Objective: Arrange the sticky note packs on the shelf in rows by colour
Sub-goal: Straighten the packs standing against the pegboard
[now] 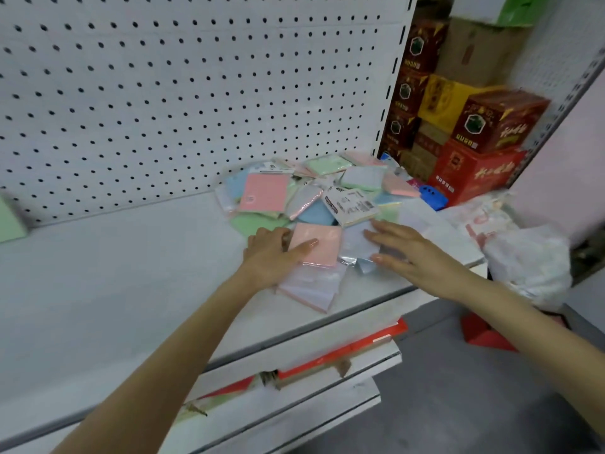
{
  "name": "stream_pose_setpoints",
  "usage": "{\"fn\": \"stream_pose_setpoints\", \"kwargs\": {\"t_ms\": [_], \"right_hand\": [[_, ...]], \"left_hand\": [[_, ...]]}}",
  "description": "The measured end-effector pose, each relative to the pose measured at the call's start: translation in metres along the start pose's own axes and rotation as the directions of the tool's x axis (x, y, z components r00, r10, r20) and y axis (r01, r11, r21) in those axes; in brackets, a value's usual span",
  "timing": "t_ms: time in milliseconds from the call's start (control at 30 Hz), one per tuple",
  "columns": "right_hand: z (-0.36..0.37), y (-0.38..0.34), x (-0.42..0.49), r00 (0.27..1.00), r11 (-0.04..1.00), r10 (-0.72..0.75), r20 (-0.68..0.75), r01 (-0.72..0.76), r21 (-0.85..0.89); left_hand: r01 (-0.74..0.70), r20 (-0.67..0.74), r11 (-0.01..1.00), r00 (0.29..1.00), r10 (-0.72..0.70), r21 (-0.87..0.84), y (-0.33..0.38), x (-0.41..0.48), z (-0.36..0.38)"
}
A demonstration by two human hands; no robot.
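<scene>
A loose heap of sticky note packs (314, 188) in pink, green, blue and lilac lies at the right end of the white shelf (114, 273). My left hand (271, 253) grips a pink pack (319, 244) at its left edge, thumb on top. Under it lies a stack of pale pink packs (311, 286). My right hand (409, 250) rests with straight fingers on a lilac pack (357, 244) beside the pink one. A green pack (11, 221) stands at the far left edge of the shelf.
A white pegboard (180, 93) backs the shelf. Red and yellow cartons (474, 136) are stacked to the right, past the shelf's end. A white plastic bag (523, 257) sits at the right. Lower shelves (294, 371) jut out below.
</scene>
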State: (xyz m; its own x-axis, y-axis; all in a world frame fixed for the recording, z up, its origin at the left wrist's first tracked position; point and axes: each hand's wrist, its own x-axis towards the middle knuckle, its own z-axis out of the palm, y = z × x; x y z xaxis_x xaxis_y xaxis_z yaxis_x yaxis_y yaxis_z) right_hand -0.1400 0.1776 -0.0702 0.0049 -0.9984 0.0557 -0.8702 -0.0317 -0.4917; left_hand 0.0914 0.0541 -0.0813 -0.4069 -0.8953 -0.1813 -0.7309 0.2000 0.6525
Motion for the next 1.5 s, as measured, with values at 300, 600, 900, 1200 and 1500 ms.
{"fn": "stream_pose_setpoints", "kwargs": {"t_ms": [300, 600, 900, 1200, 1500], "right_hand": [[0.008, -0.001, 0.019, 0.909, 0.955, 0.259, -0.327, -0.191, 0.226], [0.020, -0.001, 0.027, 0.907, 0.955, 0.291, -0.306, -0.256, 0.149], [0.031, 0.000, 0.017, 0.867, 0.951, 0.307, -0.392, -0.292, 0.100], [0.027, 0.005, 0.001, 0.843, 0.874, 0.420, -0.337, -0.276, 0.399], [0.017, 0.013, -0.007, 0.771, 0.674, 0.571, -0.282, -0.243, 0.698]], "left_hand": [[0.060, -0.049, 0.983, 0.996, -0.070, -0.176, 0.008, -0.008, 0.007], [0.029, -0.066, 0.839, 0.995, -0.077, -0.543, -0.002, -0.019, -0.002], [0.020, -0.057, 0.705, 0.995, -0.086, -0.709, -0.017, -0.043, -0.020], [0.036, 0.029, 0.648, 0.999, -0.021, -0.761, -0.025, -0.064, -0.021], [0.070, 0.102, 0.619, 0.995, 0.016, -0.783, -0.015, -0.067, -0.010]]}}
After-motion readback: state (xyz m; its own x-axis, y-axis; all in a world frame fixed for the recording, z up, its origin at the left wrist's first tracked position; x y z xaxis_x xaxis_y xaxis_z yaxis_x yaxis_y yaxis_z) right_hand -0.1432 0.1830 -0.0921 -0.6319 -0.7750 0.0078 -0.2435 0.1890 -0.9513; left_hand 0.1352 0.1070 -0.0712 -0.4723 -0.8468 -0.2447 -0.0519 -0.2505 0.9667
